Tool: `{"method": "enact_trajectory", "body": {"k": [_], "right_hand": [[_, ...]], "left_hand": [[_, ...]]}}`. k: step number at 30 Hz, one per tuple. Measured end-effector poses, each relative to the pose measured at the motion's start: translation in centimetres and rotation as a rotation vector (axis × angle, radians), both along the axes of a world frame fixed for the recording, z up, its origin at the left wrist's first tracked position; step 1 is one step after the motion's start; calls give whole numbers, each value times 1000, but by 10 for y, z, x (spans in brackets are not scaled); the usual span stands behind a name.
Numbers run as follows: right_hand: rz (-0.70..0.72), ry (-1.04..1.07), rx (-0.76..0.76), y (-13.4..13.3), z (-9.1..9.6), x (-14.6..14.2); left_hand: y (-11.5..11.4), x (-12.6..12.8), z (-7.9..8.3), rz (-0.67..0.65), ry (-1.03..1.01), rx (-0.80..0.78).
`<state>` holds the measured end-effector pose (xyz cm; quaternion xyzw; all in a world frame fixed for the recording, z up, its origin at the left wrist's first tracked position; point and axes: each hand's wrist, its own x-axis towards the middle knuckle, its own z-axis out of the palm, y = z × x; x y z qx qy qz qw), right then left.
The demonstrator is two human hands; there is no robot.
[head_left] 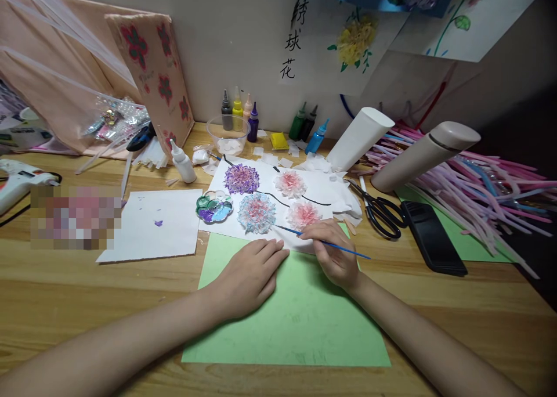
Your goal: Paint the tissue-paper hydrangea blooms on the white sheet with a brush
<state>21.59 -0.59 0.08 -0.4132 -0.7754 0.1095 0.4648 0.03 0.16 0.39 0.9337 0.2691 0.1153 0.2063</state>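
My right hand (334,252) pinches a thin blue paintbrush (348,250), its tip reaching left to the blue-and-pink paper flower (256,212). My left hand (250,275) lies flat with fingers together on the green sheet (300,321), its fingertips at the lower edge of the white sheet (322,188) that carries the flowers. On that sheet sit a purple flower (241,178) and two pink flowers (290,183), (303,214). A flower-shaped paint palette (213,206) rests at the sheet's left edge.
Black scissors (379,212) and a black phone (433,236) lie to the right, beside pink straws (474,182) and two tubes. Paint bottles (238,114), a clear bowl (227,134) and a glue bottle (183,162) stand behind. A blank white paper (152,226) and a glue gun (21,182) lie left.
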Motion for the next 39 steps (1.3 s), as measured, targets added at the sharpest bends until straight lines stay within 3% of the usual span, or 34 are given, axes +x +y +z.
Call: {"method": "enact_trajectory", "body": {"k": [9, 17, 24, 33, 39], "right_hand": [[-24, -10, 93, -4, 6, -5], [91, -176, 39, 21, 33, -56], [221, -244, -75, 49, 31, -85], [230, -220, -125, 47, 26, -80], [46, 118, -75, 29, 18, -46]], "left_hand": [[-1, -1, 3, 11, -33, 16], [-1, -1, -4, 6, -95, 53], [-1, -3, 1, -9, -53, 119], [-1, -3, -2, -7, -56, 157], [-2, -4, 1, -9, -62, 61]]}}
